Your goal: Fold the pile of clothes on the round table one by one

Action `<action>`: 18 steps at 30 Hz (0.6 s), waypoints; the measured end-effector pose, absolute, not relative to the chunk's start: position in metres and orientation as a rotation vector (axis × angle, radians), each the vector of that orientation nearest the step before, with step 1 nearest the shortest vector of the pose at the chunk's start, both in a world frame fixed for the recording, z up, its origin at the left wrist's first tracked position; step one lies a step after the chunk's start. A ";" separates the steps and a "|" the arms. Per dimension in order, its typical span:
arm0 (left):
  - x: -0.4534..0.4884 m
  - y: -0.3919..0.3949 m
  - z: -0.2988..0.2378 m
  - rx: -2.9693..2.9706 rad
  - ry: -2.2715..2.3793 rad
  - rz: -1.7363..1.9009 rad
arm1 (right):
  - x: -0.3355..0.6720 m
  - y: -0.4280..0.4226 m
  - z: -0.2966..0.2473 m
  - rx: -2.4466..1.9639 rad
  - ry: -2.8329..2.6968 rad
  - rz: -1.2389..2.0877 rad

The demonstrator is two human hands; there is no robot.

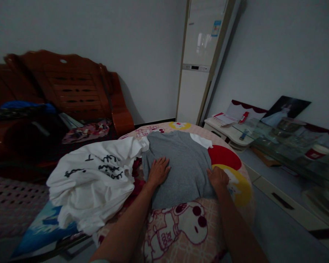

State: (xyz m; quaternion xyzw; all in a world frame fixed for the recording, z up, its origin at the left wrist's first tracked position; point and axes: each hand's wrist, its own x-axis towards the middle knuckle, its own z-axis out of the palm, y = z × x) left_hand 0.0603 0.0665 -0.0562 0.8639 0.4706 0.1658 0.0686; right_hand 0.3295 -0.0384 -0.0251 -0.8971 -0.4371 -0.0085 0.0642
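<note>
A grey knitted sweater (181, 164) with a white collar lies spread on a round surface covered by a pink cartoon-print cloth (181, 230). My left hand (158, 171) rests flat on the sweater's left part, fingers stretched out. At the sweater's right edge, my right hand (218, 178) has its fingers curled over the fabric. A crumpled white garment with black lettering (93, 179) is heaped just left of the sweater.
A carved wooden bench (68, 87) with bags and clutter stands at the left. A tall white standing air conditioner (199, 62) fills the corner. On the right is a low glass-topped unit (290, 142) with papers, a framed picture and a cup.
</note>
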 end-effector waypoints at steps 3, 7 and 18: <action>0.061 0.066 -0.054 2.604 1.422 0.475 | 0.333 -0.037 -0.025 -2.612 -1.358 -0.044; 0.061 0.067 -0.055 2.605 1.425 0.483 | 0.339 -0.035 -0.028 -2.500 -1.297 -0.041; 0.061 0.066 -0.053 2.607 1.441 0.428 | 0.360 -0.033 -0.037 -2.628 -1.285 -0.041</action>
